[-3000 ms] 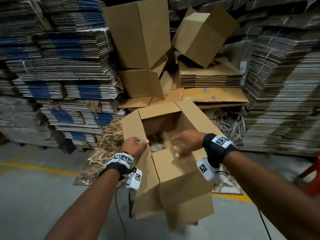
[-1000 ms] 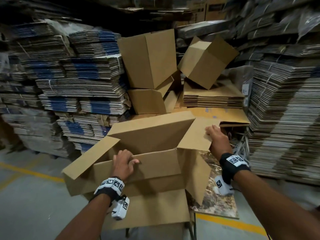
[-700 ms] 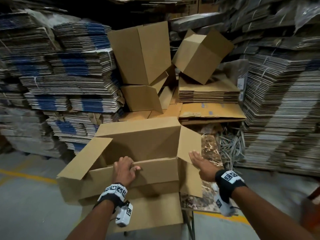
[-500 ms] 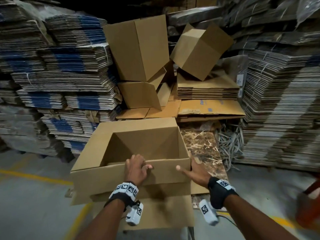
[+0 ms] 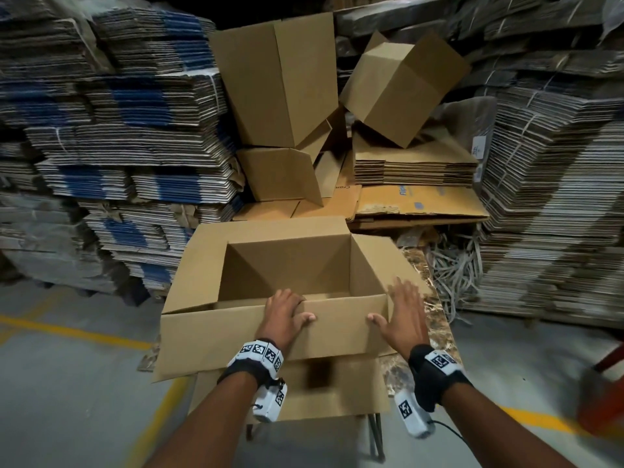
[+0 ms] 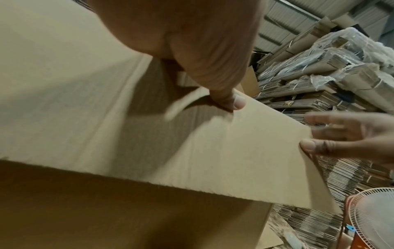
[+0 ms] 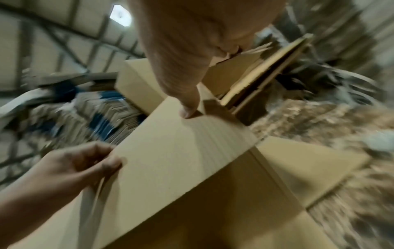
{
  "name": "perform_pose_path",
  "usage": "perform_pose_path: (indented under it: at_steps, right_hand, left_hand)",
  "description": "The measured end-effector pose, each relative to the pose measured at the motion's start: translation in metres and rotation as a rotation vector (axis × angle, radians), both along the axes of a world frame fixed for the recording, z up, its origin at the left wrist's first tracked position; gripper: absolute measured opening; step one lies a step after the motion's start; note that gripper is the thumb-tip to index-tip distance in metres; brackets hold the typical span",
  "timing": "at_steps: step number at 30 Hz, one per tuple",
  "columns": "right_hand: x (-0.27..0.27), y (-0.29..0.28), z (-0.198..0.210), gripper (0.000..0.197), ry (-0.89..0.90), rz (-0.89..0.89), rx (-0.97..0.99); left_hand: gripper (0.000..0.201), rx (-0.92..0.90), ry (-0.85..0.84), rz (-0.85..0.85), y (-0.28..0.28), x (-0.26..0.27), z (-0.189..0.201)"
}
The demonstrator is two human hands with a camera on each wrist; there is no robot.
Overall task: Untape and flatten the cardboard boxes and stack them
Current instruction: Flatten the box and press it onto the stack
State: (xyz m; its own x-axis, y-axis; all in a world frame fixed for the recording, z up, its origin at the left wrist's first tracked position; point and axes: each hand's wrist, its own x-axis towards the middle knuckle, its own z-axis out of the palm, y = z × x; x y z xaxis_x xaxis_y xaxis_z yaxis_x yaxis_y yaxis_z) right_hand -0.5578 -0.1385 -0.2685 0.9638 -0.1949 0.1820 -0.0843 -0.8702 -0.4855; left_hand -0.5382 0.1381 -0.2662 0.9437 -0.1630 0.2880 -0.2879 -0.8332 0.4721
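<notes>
Compared with half a second ago, the right hand (image 5: 403,315) has moved from below the box's right corner up onto that corner, fingers spread and flat, thumb on the near flap (image 5: 266,336); the right-side flap now splays outward. The left hand (image 5: 283,310) still curls its fingers over the near wall's top edge, thumb pressed on the outside. The open cardboard box (image 5: 290,265) sits upright on the marbled worktop (image 5: 439,329), plain brown, empty inside, all four top flaps folded out. Behind it lie tumbled boxes (image 5: 277,82) and bundled flattened cardboard stacks (image 5: 412,167).
</notes>
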Motion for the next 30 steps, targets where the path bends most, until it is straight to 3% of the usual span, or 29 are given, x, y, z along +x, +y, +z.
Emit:
perform_pose_path:
  at_steps: [2, 6, 11, 13, 16, 20, 24, 26, 30]
  right_hand:
    - [-0.003, 0.026, 0.018, 0.109, -0.06, 0.129, -0.183]
    - [-0.005, 0.082, 0.031, 0.097, -0.044, 0.422, -0.185]
    - [-0.001, 0.124, 0.027, 0.085, -0.021, 0.448, -0.145]
    - [0.001, 0.139, 0.025, 0.085, -0.03, 0.467, -0.154]
    - [0.003, 0.163, 0.028, 0.087, -0.007, 0.484, -0.181]
    - [0.004, 0.18, 0.027, 0.077, 0.072, 0.438, -0.135]
    - [0.0, 0.183, 0.027, 0.073, 0.126, 0.368, -0.106]
    - [-0.002, 0.184, 0.03, 0.07, 0.127, 0.371, -0.12]
    - [-0.003, 0.181, 0.031, 0.071, 0.12, 0.375, -0.137]
  left_hand:
    - [0.035, -0.114, 0.024, -0.009, 0.005, -0.006, 0.003]
    - [0.029, -0.378, -0.059, 0.055, 0.016, -0.019, 0.013]
    - [0.031, -0.598, -0.258, 0.482, 0.066, -0.016, 0.034]
    - [0.042, -0.576, -0.237, 0.694, 0.092, -0.01, 0.045]
    - [0.075, -0.352, -0.039, 0.88, 0.13, 0.003, 0.057]
    - [0.112, -0.071, 0.228, 0.868, 0.158, 0.02, 0.063]
    - [0.136, 0.034, 0.436, 0.832, 0.169, 0.037, 0.058]
    - [0.138, 0.017, 0.48, 0.823, 0.17, 0.042, 0.056]
    - [0.126, -0.112, 0.408, 0.811, 0.173, 0.035, 0.057]
